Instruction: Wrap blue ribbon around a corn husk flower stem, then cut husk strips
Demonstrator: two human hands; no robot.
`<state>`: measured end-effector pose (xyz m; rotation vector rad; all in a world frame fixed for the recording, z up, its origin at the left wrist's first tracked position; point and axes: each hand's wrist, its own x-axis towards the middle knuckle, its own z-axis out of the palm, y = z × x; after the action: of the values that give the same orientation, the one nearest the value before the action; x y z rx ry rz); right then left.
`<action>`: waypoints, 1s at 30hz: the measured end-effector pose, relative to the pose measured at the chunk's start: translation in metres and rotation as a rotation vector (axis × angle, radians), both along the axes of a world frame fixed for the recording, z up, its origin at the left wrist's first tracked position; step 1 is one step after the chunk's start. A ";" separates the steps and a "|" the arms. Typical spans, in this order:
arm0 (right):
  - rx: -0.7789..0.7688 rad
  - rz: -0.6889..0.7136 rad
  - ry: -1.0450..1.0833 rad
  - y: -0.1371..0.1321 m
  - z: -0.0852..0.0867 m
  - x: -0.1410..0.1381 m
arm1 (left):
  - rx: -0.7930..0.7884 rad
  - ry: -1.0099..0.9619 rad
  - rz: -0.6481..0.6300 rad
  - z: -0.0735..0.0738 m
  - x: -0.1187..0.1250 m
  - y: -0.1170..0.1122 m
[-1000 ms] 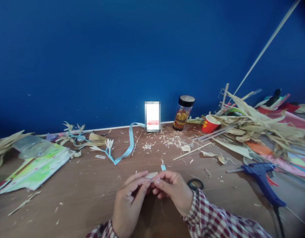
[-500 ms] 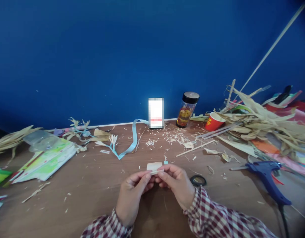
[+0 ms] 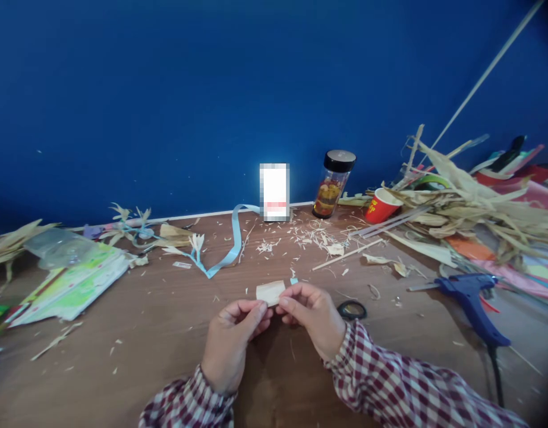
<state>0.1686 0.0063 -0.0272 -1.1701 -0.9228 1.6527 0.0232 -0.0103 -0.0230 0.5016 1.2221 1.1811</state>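
A small cream rectangle of what looks like corn husk (image 3: 269,292) is between my hands, its lower edge toward me. My left hand (image 3: 232,342) pinches the lower left part with thumb and forefinger. On the lower right corner, the thumb and forefinger of my right hand (image 3: 313,315) are closed in the same way. My fingers cover part of that edge. Just beyond my right fingertips lies a light-blue scrap (image 3: 294,280). A black ring-shaped object (image 3: 352,310) rests beside my right wrist.
A blue glue gun (image 3: 468,297) lies at right, before heaped dry husks (image 3: 461,220). Toward the wall stand a red paper cup (image 3: 383,206), a jar (image 3: 331,187) and a blurred white object (image 3: 274,191). Blue ribbon (image 3: 232,252) and shavings lie nearer. A green-white packet (image 3: 78,291) is left.
The husk piece now shows more of its flat face, and my fingers grip its near edge instead of a narrow strip in front. The whole view has shifted slightly.
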 end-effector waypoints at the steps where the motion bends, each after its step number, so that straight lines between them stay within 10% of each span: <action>1: 0.002 -0.005 -0.004 0.000 0.000 0.000 | 0.001 -0.002 0.007 0.000 0.001 -0.001; 30: 0.005 -0.079 0.073 0.002 0.006 -0.002 | 0.031 0.046 -0.024 0.008 0.004 -0.002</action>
<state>0.1669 0.0079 -0.0208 -1.1213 -0.8242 1.6186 0.0274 -0.0122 -0.0149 0.5676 1.2351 1.1757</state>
